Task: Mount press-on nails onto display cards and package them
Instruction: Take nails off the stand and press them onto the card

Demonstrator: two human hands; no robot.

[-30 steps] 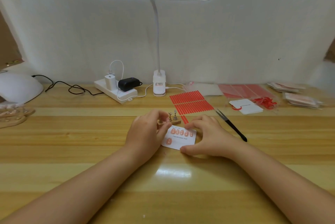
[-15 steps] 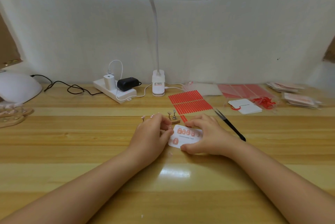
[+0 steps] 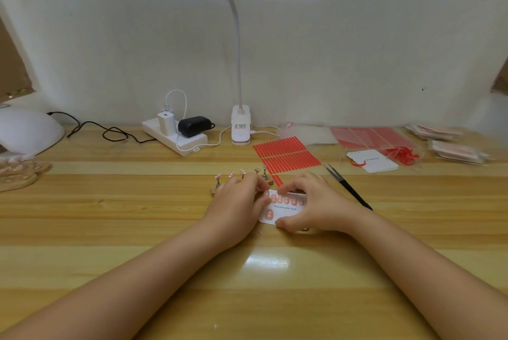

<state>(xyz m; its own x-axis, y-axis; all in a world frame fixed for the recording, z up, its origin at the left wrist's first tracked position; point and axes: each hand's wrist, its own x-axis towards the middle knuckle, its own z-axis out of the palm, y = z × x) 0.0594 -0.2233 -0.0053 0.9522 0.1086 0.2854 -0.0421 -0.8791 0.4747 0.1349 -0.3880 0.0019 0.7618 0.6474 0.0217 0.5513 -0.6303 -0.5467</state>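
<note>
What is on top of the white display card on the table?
On the white display card: a row of pink press-on nails, one more lower left, and printed text. The right hand covers its right part.

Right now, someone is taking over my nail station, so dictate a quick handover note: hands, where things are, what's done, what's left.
Left hand: fingers curled at the left edge of the display card; whether its grip holds a nail is hidden.
Right hand: thumb and fingers steady the card on the table.
Nail stand sits just behind the left hand, a few nails on its pegs.
Red adhesive strips lie behind the card, tweezers to its right, packaged sets far right.
Done: a row of nails plus one below on the card.
Left: mount the remaining nails, then bag the card.
</note>
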